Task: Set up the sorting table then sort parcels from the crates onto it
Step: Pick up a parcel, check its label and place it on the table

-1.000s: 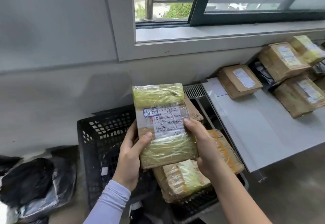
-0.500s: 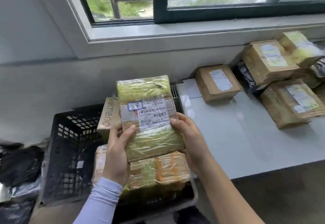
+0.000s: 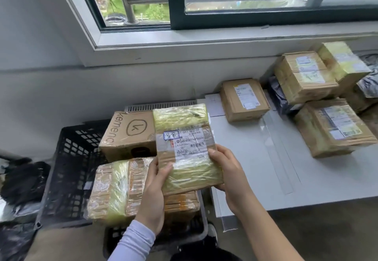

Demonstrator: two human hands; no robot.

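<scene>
A single head-worn camera looks forward and down from close above the fingers, facing the window wall, tabletop right of them.

hands carrying taped parcel rightward from over crate, nearing table

Five parcels on table, three in crate, one held
</scene>
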